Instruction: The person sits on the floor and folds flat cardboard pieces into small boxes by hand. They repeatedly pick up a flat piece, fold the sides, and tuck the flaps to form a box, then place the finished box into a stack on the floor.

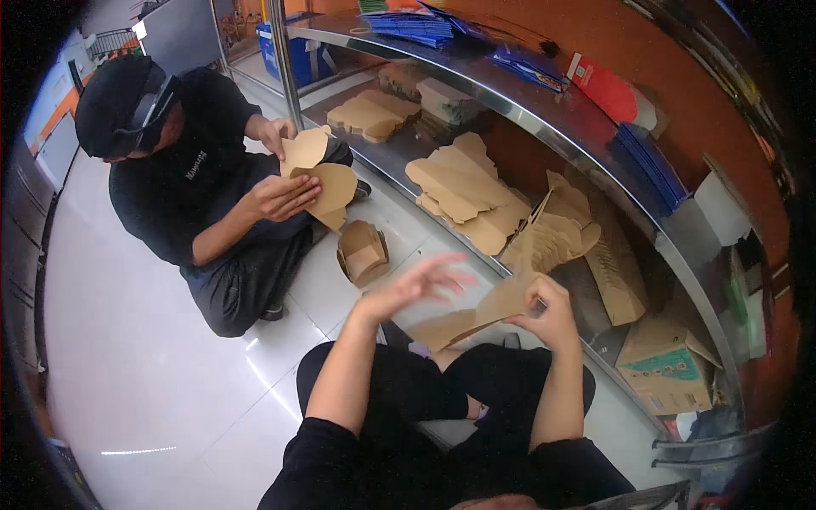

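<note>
Above my lap, my right hand (548, 313) pinches the edge of a brown cardboard box blank (466, 323), which is partly folded and blurred by motion. My left hand (416, 287) is raised beside it with fingers spread, apart from the cardboard and holding nothing. On the lower shelf past my right hand lie a stack of flat box blanks (463, 191) and a row of nested, part-folded blanks (557, 225). One folded brown box (363, 253) stands on the floor beyond my left hand.
At the left a co-worker (212, 187) sits on the tiled floor (187, 374), folding another cardboard blank (327, 183). The metal shelf edge (501, 102) curves along the right. Blue flat packets (408, 27) lie on top; a carton (667, 365) stands on the lower shelf at right.
</note>
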{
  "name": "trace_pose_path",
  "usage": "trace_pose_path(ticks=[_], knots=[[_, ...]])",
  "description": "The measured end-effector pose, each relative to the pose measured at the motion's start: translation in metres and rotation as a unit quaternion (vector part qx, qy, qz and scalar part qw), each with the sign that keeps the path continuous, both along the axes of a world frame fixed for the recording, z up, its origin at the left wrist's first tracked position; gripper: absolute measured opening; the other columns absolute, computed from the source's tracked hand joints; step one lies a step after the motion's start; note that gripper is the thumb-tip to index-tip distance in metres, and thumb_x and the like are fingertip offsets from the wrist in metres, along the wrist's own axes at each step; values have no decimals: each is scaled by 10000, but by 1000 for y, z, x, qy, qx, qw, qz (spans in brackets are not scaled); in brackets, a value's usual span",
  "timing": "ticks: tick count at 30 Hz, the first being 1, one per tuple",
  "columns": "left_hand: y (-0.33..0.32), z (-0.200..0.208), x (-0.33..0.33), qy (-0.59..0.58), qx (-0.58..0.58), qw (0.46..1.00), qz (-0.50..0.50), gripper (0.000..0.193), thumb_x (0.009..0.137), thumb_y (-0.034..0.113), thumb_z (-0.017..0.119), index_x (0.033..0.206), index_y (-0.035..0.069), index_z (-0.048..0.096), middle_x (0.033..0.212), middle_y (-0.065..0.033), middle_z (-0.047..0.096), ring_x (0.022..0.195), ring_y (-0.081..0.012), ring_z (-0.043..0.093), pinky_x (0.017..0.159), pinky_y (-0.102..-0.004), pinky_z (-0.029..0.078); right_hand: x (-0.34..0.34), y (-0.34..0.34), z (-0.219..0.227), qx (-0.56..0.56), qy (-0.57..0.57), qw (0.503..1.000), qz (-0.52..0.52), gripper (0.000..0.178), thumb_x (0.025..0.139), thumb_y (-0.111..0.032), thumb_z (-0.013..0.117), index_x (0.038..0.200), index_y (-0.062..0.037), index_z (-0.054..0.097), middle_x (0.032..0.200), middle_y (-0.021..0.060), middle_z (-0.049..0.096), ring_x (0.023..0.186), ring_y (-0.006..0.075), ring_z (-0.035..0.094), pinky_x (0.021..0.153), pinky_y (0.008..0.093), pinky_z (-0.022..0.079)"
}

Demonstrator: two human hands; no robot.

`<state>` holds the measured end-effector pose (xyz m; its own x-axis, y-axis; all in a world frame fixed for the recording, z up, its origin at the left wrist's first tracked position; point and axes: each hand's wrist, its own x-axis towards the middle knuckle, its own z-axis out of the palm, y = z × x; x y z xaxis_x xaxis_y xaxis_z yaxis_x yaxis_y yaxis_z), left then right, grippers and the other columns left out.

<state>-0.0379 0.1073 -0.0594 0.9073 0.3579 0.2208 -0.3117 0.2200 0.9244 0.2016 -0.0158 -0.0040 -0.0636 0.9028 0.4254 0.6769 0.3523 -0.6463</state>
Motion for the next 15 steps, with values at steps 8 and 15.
trace_pose_path(ticks=[8, 15], knots=[[-43, 20, 23, 73, 2, 993, 98, 693, 759, 86, 594, 1358, 28, 250, 1318, -108, 373, 1231, -192, 330, 1009, -314, 267, -43, 25, 10, 49, -45, 990, -124, 646, 631, -307, 749, 1176, -103, 469, 902, 112, 529, 887, 265, 496, 847, 382, 362], [-39, 1, 21, 32, -153, 986, 59, 631, 752, -12, 508, 1346, 33, 300, 1331, -101, 357, 1226, -195, 339, 1014, -300, 261, -39, 25, -16, -78, -19, 996, -48, 680, 719, -471, 610, 1265, -109, 427, 1351, 92, 367, 1251, 295, 317, 1042, 505, 117]])
